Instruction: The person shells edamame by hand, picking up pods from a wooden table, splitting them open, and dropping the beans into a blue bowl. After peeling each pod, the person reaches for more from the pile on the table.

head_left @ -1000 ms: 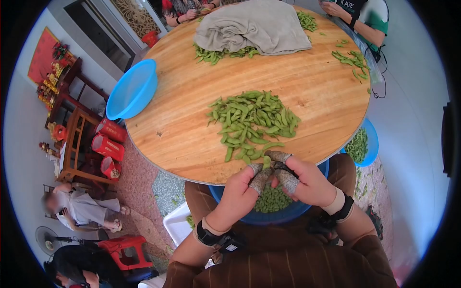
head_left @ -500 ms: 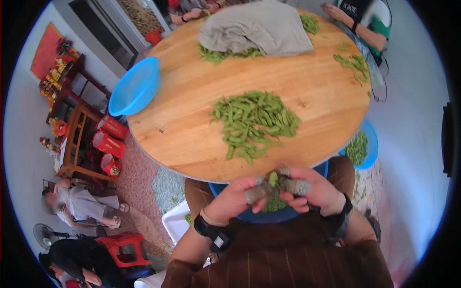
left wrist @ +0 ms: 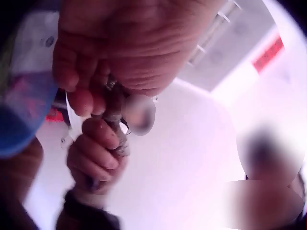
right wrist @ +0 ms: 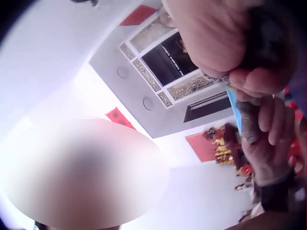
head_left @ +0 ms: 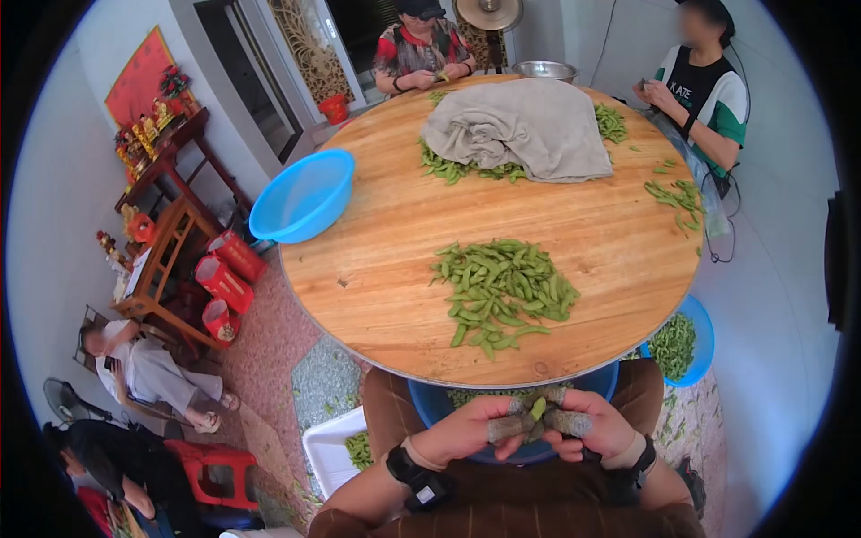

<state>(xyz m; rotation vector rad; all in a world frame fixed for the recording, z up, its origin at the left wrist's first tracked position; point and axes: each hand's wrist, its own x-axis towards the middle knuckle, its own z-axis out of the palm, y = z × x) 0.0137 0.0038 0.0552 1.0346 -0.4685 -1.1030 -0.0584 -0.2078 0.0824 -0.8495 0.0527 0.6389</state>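
Observation:
A green soybean pod (head_left: 538,409) is pinched between the two hands, over the near side of a blue basin (head_left: 425,394) below the table's edge. My left hand (head_left: 462,432) grips it from the left and my right hand (head_left: 606,427) from the right, thumbs and forefingers meeting. Grey, rough-looking wraps cover the thumbs and forefingers. Shelled green beans (head_left: 466,395) show in the basin, partly hidden by the hands and the tabletop. A heap of pods (head_left: 507,291) lies on the round wooden table (head_left: 386,305) in front. In the left wrist view, fingers hide the pod.
An empty light-blue basin (head_left: 303,199) stands on the table's left edge. Grey cloth (head_left: 529,125) covers more pods at the far side. Below right is a blue basin of pods (head_left: 673,345); a white tray (head_left: 327,448) lies below left. Two people sit across the table.
Both hands have drawn back from the table edge toward the body, bringing a pod with them over the basin. The head view has tilted up, showing more of the far side.

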